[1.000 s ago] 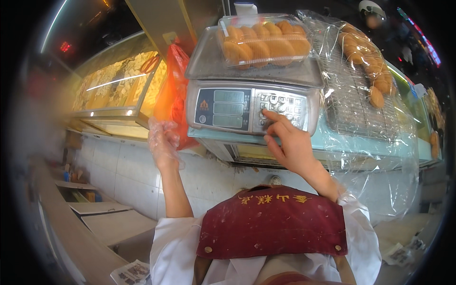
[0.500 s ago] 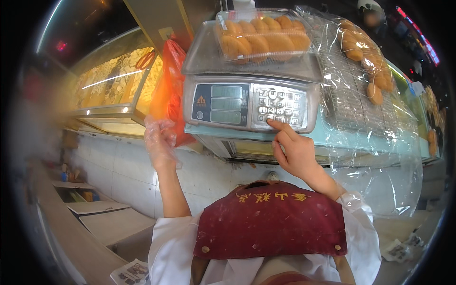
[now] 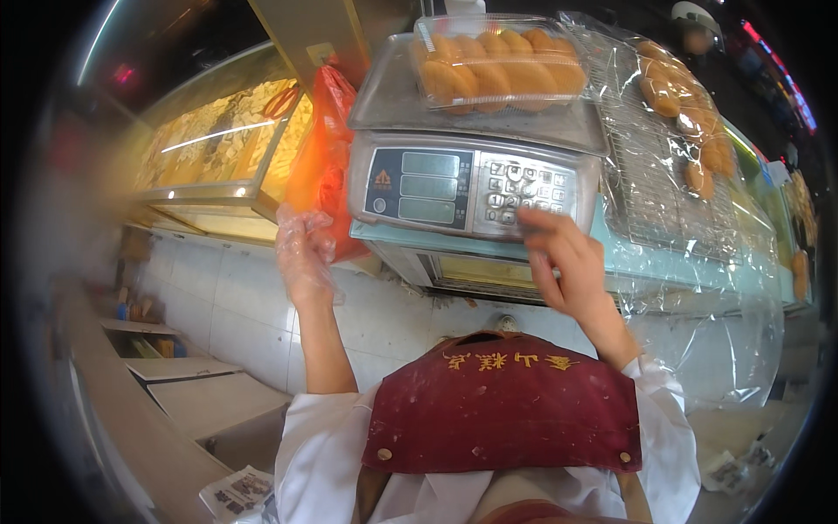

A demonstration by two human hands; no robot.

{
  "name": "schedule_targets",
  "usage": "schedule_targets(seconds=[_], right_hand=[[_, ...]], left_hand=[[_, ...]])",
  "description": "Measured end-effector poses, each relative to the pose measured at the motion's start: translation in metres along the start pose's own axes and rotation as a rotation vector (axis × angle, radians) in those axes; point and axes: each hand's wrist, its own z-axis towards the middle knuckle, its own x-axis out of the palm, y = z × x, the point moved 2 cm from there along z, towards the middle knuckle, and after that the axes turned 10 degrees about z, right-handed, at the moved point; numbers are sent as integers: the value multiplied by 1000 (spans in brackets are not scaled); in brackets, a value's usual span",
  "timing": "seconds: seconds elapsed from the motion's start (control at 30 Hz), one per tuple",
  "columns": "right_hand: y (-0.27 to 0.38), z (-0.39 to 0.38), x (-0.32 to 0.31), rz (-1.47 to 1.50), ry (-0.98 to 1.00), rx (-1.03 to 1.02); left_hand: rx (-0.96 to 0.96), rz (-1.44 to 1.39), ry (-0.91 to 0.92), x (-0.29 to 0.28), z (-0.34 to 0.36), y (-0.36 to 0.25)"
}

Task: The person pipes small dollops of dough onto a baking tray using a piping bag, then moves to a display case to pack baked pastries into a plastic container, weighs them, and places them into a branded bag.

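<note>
A grey electronic scale (image 3: 419, 138) stands on the counter, its keypad at the right of its front panel. On its pan sits a clear lidded box of golden oval cakes (image 3: 502, 74). My right hand (image 3: 567, 262) is bare and holds nothing. Its index finger points at the lower keys, slightly blurred, and the other fingers are partly bent. In a clear plastic glove, my left hand (image 3: 305, 249) is left of the scale with curled fingers. It overlaps the lower edge of a hanging red plastic bag (image 3: 327, 166); whether it grips the bag is hidden.
Right of the scale, clear plastic sheeting (image 3: 628, 166) covers a wire rack (image 3: 663, 210) with more golden cakes (image 3: 690, 105). A lit glass display case (image 3: 218, 140) stands at the far left. Open shelving (image 3: 192, 393) lies low on the left, and the tiled floor (image 3: 253, 301) shows below.
My right index finger has lifted off the lower keys, and that hand has drawn slightly right. The digits on the scale's displays have faded. The whole view has shifted a little.
</note>
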Motion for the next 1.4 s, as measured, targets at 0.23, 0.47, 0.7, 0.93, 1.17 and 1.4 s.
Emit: schedule_targets(seconds=[0.23,0.47,0.7,0.93,1.17,1.4], right_hand=[[-49,17,-49,406,-772,419],[-131,103,-67,627,-812,610],[-139,118,-31,908,-637,883],[-85,82,-43,990,-923,749],[29,-20,-137,461,-949,293],[132,-166,-257,-210,-1154,102]], left_hand=[[220,-17,-9,34,-3,-37],[226,-213,350,150,64,-70],[109,-292,541,219,78,-64],[147,-360,934,214,41,-69],[270,-372,1016,249,-100,-66],[26,-266,1460,322,-293,-23]])
